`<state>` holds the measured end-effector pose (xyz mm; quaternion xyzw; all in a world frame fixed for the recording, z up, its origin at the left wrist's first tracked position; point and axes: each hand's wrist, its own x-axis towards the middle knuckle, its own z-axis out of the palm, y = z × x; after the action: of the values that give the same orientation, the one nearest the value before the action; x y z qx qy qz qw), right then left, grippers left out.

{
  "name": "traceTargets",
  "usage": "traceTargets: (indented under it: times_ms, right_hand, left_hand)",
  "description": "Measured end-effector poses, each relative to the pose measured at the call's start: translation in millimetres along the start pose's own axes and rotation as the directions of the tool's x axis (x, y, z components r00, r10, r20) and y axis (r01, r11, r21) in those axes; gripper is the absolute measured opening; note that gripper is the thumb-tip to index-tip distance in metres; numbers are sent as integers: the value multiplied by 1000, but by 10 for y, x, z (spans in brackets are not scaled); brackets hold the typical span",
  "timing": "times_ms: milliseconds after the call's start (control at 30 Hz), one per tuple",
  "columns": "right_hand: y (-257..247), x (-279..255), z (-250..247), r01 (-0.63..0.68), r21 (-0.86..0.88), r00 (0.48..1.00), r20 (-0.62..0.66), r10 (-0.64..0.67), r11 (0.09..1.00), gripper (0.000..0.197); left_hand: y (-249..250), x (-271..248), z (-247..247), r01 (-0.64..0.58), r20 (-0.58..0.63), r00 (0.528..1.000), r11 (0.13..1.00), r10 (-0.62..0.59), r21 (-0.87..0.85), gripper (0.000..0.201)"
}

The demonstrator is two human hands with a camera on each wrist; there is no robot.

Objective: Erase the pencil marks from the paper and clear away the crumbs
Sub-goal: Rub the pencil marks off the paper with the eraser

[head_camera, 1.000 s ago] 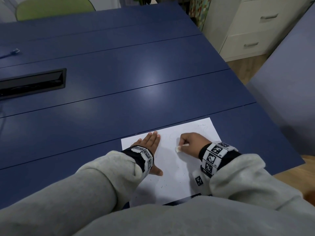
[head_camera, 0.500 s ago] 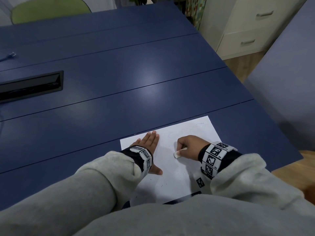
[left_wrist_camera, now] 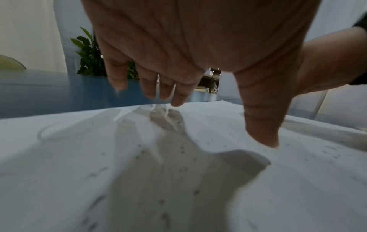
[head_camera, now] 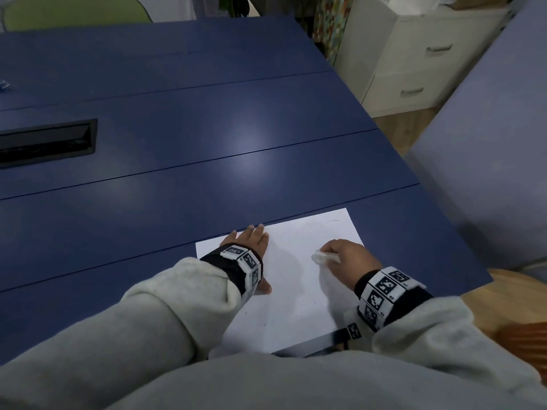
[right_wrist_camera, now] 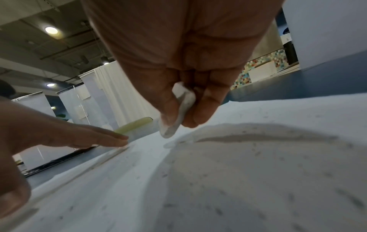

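A white sheet of paper (head_camera: 291,279) lies on the blue table (head_camera: 177,173) near its front edge. My left hand (head_camera: 251,250) lies flat on the sheet's far left corner, fingers straight and thumb spread. My right hand (head_camera: 340,258) pinches a small white eraser (head_camera: 324,257) between thumb and fingers, its tip just above the paper's right half. In the right wrist view the eraser (right_wrist_camera: 178,113) hangs slightly off the sheet. Small dark crumbs (left_wrist_camera: 180,150) speckle the paper (left_wrist_camera: 258,196). A faint pencil curve (left_wrist_camera: 59,127) shows near the left hand.
A black recessed cable box (head_camera: 47,143) sits in the table at the left. A white drawer cabinet (head_camera: 414,60) stands beyond the table's right edge, beside a grey-blue partition (head_camera: 488,143). A green chair back (head_camera: 74,8) shows at the far end.
My right hand with the eraser has shifted rightward and slightly away from me across the paper. The left hand stays flat on the sheet's corner.
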<state>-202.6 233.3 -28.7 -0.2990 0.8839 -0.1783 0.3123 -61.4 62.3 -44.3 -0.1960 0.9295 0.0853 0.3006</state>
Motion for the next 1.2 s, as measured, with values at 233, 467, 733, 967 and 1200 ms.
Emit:
traceTargets:
  times_ms: [233,467,733,967,1200]
  right_hand:
    - [-146,37,-23,51,-72,999,8,-51,996,16]
    - [-311,199,23,185,-284,983,57,-176,941,27]
    - [-416,81,229,299,-409,954,159,-256,862,27]
    - [-420,293,71,224,-387,973,138,-183,895,24]
    - [-436,88,235,396,-412,905,326,-273,821,26]
  left_hand:
    - [105,136,28,-126,-22,992,992,125,-19,120]
    - [203,260,203,-135,-42,990,991,135,-8,124]
    - [202,290,267,-121,-51,991,993,121,-1,126]
    - [213,280,261,-110,-56,992,994,110,6,126]
    - [193,292,264,-116,-43,992,993,117,18,126]
